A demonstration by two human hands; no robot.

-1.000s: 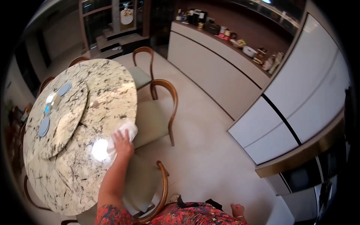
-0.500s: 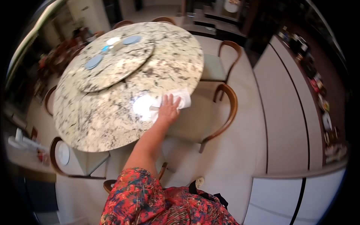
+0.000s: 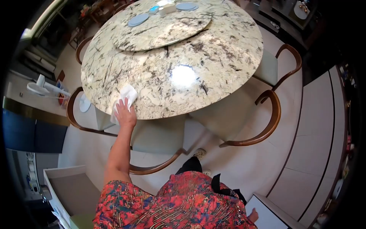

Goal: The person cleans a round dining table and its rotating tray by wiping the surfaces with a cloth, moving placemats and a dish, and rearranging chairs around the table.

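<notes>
My left hand (image 3: 126,114) lies over a crumpled white cloth (image 3: 129,94) at the near left edge of a round marble table (image 3: 152,84). Its fingers are slightly spread and press the cloth down; part of the cloth hangs over the edge. Low at the right, beside my patterned clothing, a small part of my right hand (image 3: 252,216) shows, away from the table. Its fingers are too small and partly hidden to judge.
A marble turntable (image 3: 160,38) on the table carries blue-grey round mats (image 3: 138,20) and a small box (image 3: 167,9). Wooden-armed chairs stand around, one (image 3: 158,135) close before me and another (image 3: 244,114) to the right. Cabinets (image 3: 309,137) line the right side.
My left hand and the cloth have moved from the table's right near edge to its left near edge. The view has shifted, and my right hand now shows.
</notes>
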